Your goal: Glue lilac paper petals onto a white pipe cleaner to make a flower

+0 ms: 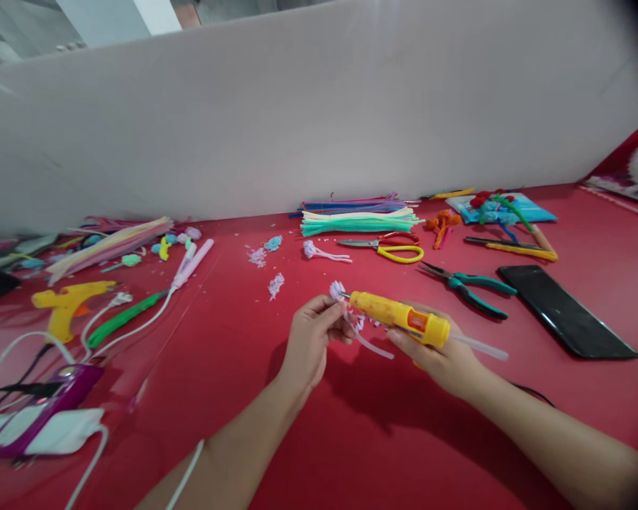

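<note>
Left grip [322, 333] pinches lilac piece [337, 289]; right grip [430, 343] clasps yellow glue gun [396, 315]

A plain off-white partition [319, 120] rises along the far edge of the glossy red surface [202, 425]. Beyond its top left, a pale column [122, 18] and blurred grey background show. A red panel [630, 145] meets the surface's far right corner; soft light reflects off the red.

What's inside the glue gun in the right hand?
A translucent stick enters the rear of the glue gun; an orange part shows through an opening. The rest is enclosed, unseen.
</note>
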`<state>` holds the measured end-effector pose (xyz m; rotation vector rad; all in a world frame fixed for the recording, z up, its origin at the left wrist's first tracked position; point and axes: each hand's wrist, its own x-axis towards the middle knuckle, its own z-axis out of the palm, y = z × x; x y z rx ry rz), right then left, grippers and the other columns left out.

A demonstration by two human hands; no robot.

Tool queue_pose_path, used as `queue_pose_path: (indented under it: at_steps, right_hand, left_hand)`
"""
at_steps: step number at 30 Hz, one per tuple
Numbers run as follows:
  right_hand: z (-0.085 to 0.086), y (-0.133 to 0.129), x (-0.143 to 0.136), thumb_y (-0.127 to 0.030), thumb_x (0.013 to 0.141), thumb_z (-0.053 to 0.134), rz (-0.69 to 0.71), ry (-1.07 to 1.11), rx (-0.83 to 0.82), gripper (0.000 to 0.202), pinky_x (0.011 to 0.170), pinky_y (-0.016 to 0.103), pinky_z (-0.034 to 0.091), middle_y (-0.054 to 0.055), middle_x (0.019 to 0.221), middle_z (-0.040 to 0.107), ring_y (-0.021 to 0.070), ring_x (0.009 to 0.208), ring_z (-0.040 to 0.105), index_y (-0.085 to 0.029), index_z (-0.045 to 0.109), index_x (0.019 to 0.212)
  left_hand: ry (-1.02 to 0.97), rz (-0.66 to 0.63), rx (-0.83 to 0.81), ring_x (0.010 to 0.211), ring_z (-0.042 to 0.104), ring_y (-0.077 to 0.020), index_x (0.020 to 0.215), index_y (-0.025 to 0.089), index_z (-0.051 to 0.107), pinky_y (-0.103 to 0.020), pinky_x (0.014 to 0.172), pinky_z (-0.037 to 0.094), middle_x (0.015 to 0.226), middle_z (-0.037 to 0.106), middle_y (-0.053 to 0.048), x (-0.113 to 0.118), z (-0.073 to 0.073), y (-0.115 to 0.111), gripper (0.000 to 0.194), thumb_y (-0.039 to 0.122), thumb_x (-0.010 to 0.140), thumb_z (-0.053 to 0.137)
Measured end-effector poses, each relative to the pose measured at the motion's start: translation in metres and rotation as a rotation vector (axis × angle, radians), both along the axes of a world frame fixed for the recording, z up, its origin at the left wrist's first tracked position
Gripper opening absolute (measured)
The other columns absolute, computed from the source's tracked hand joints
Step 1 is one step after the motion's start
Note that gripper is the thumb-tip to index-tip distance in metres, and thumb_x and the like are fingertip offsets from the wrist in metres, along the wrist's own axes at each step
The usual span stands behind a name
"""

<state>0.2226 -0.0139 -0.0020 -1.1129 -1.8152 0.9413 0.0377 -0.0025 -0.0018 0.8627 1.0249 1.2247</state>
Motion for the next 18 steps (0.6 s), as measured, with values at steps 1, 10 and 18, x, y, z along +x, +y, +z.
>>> queue_pose_path:
  at_steps: [1,10,18]
  right_hand:
    - [0.0008,0.0,-0.0002,-0.04,0.083,0.054,0.002,-0.006,0.003,0.028,0.067,0.027,0.05,0.006,0.086,0.065,0.0192,0.074,0.062,-0.019,0.063,0.099]
    - [0.0039,-0.0009,-0.001,-0.039,0.082,0.054,-0.016,-0.075,0.048,0.022,0.061,0.024,0.048,0.004,0.075,0.061,0.0165,0.067,0.058,-0.018,0.06,0.082]
    - [-0.0015,-0.0011,-0.0004,-0.039,0.081,0.055,-0.028,-0.035,0.01,0.025,0.063,0.024,0.049,0.005,0.082,0.066,0.0178,0.069,0.061,-0.018,0.064,0.09]
  left_hand:
    - [0.0,-0.001,0.003,0.046,0.053,-0.0076,0.067,0.014,0.056,-0.018,0.043,0.041,0.061,0.063,0.0,0.0002,0.0002,-0.0001,0.016,0.027,0.075,0.063]
    - [-0.014,0.005,-0.008,0.046,0.053,-0.0076,0.066,0.015,0.057,-0.018,0.043,0.04,0.061,0.063,0.0,0.0014,0.0025,-0.0007,0.017,0.029,0.071,0.065]
    - [-0.032,-0.002,-0.007,0.046,0.052,-0.0071,0.066,0.015,0.057,-0.017,0.042,0.04,0.061,0.063,0.0,0.001,0.0025,-0.0012,0.017,0.028,0.072,0.065]
